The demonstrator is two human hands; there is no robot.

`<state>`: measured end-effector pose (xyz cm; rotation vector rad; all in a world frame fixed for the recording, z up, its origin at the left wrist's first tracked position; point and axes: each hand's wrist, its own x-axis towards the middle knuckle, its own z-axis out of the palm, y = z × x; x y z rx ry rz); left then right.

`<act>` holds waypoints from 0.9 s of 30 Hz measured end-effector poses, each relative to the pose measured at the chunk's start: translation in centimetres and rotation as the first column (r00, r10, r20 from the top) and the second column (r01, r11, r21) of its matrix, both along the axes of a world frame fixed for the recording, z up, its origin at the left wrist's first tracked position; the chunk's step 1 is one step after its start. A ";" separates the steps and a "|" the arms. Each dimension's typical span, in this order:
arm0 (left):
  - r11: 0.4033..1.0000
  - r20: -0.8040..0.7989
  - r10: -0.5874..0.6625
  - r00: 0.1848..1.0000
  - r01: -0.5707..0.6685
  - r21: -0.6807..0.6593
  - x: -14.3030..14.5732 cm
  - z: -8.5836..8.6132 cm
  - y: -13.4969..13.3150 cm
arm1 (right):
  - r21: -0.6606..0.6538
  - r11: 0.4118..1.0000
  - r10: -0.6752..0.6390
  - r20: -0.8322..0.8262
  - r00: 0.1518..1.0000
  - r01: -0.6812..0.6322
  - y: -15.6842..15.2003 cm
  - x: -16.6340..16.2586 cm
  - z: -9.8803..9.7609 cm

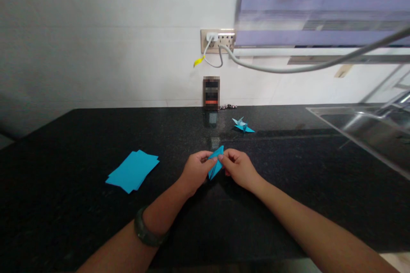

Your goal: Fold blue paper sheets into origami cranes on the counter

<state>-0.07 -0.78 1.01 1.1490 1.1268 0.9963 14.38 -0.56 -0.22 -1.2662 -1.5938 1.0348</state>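
Between my two hands is a small piece of folded blue origami paper (215,166), narrow and diamond-like, with crease lines running down its face. My left hand (197,170) pinches its left side, thumb lying on the front. On the other side my right hand (239,167) grips the upper right edge between thumb and fingers. Some fingertips are hidden behind the paper. Beyond the hands, two folded paper cranes (244,126), one pale and one blue, sit close together on the counter. A loose stack of blue paper sheets (133,171) lies to the left.
The dark stone counter (80,222) runs up to a white wall. A phone-like dark object (211,93) leans there beside a beaded string (228,106). A metal sink (361,126) is set in at the right. A grey cable (272,68) hangs from the wall socket (226,42).
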 end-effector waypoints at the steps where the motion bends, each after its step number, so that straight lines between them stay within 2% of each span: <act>1: 0.999 0.056 -0.010 0.998 0.012 -0.033 0.0 0.0 0.0 | 0.006 1.000 -0.020 -0.025 0.999 0.021 0.0 0.0 0.1; 4: 0.993 0.193 -0.062 0.979 0.081 -0.091 0.1 0.0 -0.3 | 0.026 0.992 -0.119 -0.115 0.986 0.122 -0.1 0.1 0.4; 6: 0.988 0.191 -0.100 0.977 0.119 -0.095 0.1 0.0 -0.5 | 0.036 0.983 -0.176 -0.140 0.974 0.183 -0.2 0.0 0.5; 8: 0.992 0.158 -0.072 0.985 0.088 -0.095 0.2 -0.1 -0.6 | 0.035 0.980 -0.191 -0.146 0.971 0.198 -0.2 -0.1 0.4; 12: 0.997 0.120 0.040 0.992 -0.031 -0.069 0.0 -0.5 -0.3 | -0.033 0.992 -0.129 -0.220 0.967 0.125 -0.1 -0.2 0.1; 16: 0.998 0.188 0.054 0.981 -0.047 -0.044 -0.1 -0.8 0.1 | -0.131 0.990 -0.106 -0.376 0.920 0.060 0.0 -0.2 0.0; 22: 0.993 0.367 0.116 0.923 -0.100 -0.064 0.0 -0.6 0.1 | -0.345 0.925 -0.041 -0.503 0.863 -0.157 -0.1 -0.3 0.4; 24: 0.997 0.405 0.072 0.911 -0.055 -0.055 0.1 -0.4 0.0 | -0.371 0.913 -0.061 -0.537 0.841 -0.171 -0.1 -0.2 0.4; 27: 0.998 0.395 -0.059 0.917 0.056 0.020 0.2 -0.2 -0.3 | -0.381 0.906 -0.073 -0.565 0.822 -0.182 -0.2 -0.1 0.3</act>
